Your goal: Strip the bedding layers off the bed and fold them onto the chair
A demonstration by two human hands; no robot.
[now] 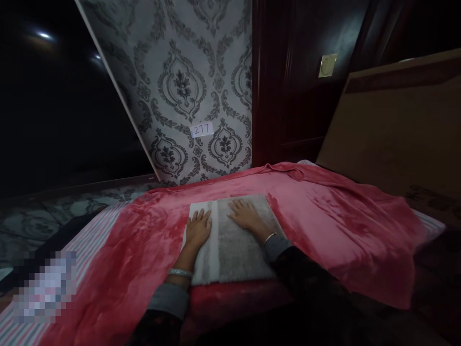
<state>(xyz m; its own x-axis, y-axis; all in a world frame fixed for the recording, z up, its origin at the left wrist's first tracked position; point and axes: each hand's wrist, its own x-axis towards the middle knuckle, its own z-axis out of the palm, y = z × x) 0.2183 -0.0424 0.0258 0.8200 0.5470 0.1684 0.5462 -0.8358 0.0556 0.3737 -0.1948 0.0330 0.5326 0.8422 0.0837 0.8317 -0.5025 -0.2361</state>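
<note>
A grey and white striped towel [239, 259] lies flat, in a rough rectangle, on a red plush blanket [151, 250]. My left hand [199, 228] rests palm down on the towel's white left part, fingers spread. On the grey part, near the far edge, my right hand [247, 215] lies flat with its fingers apart. Neither hand grips anything. Both palms hide the cloth beneath them.
Under the blanket a striped sheet [97, 240] shows at the left. Patterned wallpaper [183, 86] with a paper label [201, 129] reading 277 stands behind. A large dark screen [65, 105] is at the left, a cardboard box [399, 129] at the right.
</note>
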